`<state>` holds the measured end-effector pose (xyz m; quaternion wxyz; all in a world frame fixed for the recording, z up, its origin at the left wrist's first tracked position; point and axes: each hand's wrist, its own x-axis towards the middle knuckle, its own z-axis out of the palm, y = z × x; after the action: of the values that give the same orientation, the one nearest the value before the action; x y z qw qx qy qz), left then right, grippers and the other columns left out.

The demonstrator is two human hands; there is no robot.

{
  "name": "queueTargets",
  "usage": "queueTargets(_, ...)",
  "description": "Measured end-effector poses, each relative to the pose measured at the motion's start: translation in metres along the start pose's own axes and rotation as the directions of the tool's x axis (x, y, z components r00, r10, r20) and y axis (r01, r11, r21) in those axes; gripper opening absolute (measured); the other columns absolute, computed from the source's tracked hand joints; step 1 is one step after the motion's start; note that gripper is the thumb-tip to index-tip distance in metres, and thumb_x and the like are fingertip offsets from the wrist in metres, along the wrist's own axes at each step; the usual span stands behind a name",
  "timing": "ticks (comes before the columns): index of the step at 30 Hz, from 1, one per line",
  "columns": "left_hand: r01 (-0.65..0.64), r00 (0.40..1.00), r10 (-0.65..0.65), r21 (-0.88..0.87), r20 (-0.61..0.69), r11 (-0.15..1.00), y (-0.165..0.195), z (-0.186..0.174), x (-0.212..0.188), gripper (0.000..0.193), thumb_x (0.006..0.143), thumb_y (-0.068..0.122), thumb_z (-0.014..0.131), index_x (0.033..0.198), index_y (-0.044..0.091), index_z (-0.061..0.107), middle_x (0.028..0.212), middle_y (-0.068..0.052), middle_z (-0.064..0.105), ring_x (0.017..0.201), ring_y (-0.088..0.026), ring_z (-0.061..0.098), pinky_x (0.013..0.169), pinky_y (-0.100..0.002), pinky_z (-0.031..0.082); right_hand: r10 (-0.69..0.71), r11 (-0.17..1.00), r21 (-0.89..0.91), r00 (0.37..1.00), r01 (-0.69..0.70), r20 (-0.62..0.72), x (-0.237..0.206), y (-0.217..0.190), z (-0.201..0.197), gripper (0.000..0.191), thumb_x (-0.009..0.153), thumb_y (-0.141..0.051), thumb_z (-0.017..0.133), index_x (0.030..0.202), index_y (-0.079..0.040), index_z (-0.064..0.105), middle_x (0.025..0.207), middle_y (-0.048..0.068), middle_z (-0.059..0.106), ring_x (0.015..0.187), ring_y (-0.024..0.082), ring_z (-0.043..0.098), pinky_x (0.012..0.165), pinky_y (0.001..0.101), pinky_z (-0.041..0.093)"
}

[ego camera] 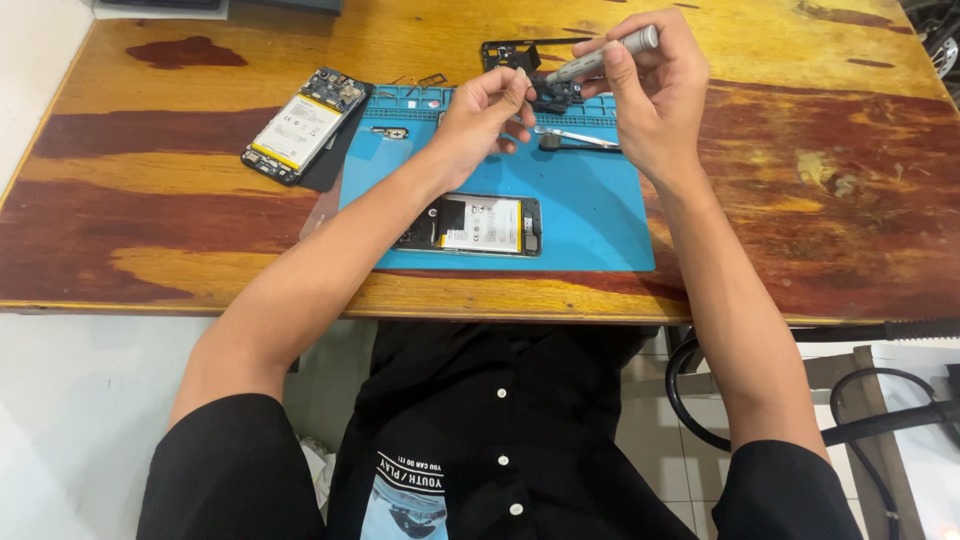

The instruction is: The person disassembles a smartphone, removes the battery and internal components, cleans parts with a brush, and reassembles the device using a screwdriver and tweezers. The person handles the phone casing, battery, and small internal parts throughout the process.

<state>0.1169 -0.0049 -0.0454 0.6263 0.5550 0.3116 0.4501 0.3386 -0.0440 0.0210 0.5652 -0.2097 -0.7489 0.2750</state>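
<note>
Hands: right (655, 95) grips grey screwdriver (600, 58) | left (480, 115) pinches its tip

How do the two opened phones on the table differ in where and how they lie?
The phone on the blue mat lies level with the table's front edge, near the person; the phone off the mat lies angled on bare wood, farther left, atop a dark cover. The left arm partly crosses the first; the second is unobstructed. Both have backs off, showing white-labelled batteries.
</note>
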Motion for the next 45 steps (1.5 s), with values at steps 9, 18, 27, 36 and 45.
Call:
queueTargets(9,-0.021,1.0,0.021,0.051,0.012,0.998,-0.002,0.0,0.0,0.03,0.103,0.043,0.059,0.1,0.014,0.066,0.082,0.003,0.069,0.073,-0.009,0.066,0.062,-0.024,0.052,-0.014,0.997,-0.073,1.0,0.016,0.017,-0.002,0.002,-0.001,0.012,0.121,-0.007,0.059,0.123,0.001,0.051,0.115,0.018,0.073,0.103,0.02,0.076,0.082,0.0289,0.066)
queueTargets(18,-0.12,0.99,0.113,0.083,0.086,0.989,0.007,0.007,-0.008,0.033,0.104,0.045,0.059,0.102,0.013,0.066,0.085,0.002,0.07,0.077,-0.009,0.066,0.065,-0.024,0.051,-0.109,0.986,-0.133,0.994,0.105,-0.023,-0.006,-0.013,0.002,0.048,0.121,0.004,0.069,0.14,-0.008,0.027,0.112,0.023,0.073,0.097,0.024,0.078,0.081,0.0315,0.067)
queueTargets(27,-0.124,0.985,0.123,-0.003,0.122,0.992,0.002,0.007,-0.004,0.035,0.106,0.043,0.055,0.1,0.01,0.064,0.09,0.0,0.069,0.083,-0.012,0.068,0.07,-0.028,0.056,-0.128,0.972,-0.203,0.991,0.121,-0.023,-0.004,-0.023,0.008,0.041,0.117,0.008,0.062,0.131,-0.007,0.026,0.114,0.025,0.07,0.095,0.026,0.076,0.077,0.0311,0.067)
queueTargets(36,-0.2,0.977,0.212,0.458,0.026,0.866,0.029,-0.019,0.0,0.033,0.105,0.039,0.055,0.1,0.009,0.066,0.084,-0.002,0.072,0.069,-0.01,0.069,0.059,-0.027,0.054,-0.122,0.95,-0.289,0.992,0.115,-0.006,-0.001,-0.022,0.002,0.045,0.12,0.004,0.065,0.138,-0.004,0.024,0.107,0.022,0.071,0.095,0.025,0.078,0.077,0.0318,0.066)
queueTargets(45,-0.492,0.796,0.513,0.837,0.322,0.239,0.025,-0.029,-0.009,0.012,0.089,0.023,0.082,0.094,0.012,0.08,0.087,-0.008,0.072,0.08,-0.03,0.07,0.068,-0.043,0.054,-0.11,0.951,-0.29,0.994,0.107,0.006,0.001,-0.021,-0.003,0.042,0.119,0.004,0.061,0.138,-0.001,0.024,0.106,0.024,0.07,0.096,0.029,0.079,0.078,0.0349,0.065)
